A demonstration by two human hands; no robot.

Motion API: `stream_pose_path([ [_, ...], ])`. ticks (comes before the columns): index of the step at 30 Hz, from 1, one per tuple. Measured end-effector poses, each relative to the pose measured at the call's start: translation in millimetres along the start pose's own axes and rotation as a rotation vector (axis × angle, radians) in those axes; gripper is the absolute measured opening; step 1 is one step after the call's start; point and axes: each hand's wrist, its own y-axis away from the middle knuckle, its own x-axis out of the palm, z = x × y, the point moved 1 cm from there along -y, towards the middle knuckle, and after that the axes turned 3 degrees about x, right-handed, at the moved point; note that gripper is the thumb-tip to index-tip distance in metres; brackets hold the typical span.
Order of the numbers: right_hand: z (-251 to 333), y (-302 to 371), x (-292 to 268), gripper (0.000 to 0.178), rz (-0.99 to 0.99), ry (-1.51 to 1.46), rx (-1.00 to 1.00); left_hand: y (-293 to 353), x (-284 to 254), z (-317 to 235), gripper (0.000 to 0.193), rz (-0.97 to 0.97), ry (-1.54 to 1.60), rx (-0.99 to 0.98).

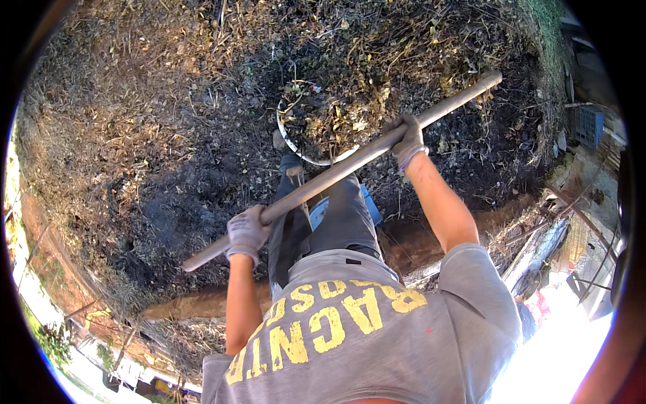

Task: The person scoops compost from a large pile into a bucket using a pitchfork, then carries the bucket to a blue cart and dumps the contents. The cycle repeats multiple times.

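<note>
A long wooden pole (316, 183) slants across in front of my body, its lower end to the left and its far end up to the right. My left hand (247, 234), in a pale glove, is closed around the pole near its left end. Farther along, my right hand (408, 143), in a darker dirty glove, is also wrapped around it. Beneath the pole, a thin white curved rim (289, 143) lies among leaf litter by my feet; whether it belongs to a container I cannot tell. Neither end of the pole shows an attached tool head.
Dark soil with dry leaves and twigs (168, 121) spreads all around. Something blue (370, 203) shows beside and between my legs. At the far right stand a blue-grey plastic crate (589, 126) and scattered debris. Behind me runs a brown earthen or wooden edge (195, 306).
</note>
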Motion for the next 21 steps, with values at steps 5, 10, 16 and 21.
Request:
stream_pose_path([
  [5,46,-130,-6,0.026,-0.010,0.054,-0.074,-37,17,-86,0.025,0.030,0.028,0.109],
  [10,-62,-146,-12,0.030,-0.159,0.280,0.131,-2,37,-46,0.026,0.121,0.008,-0.078],
  [16,-72,-70,6,0.025,-0.159,0.196,0.215,73,-16,-45,0.025,0.141,-0.021,-0.206],
  [21,-84,-52,8,0.020,-0.071,0.167,0.216,71,-13,-37,0.029,0.169,-0.127,-0.256],
])
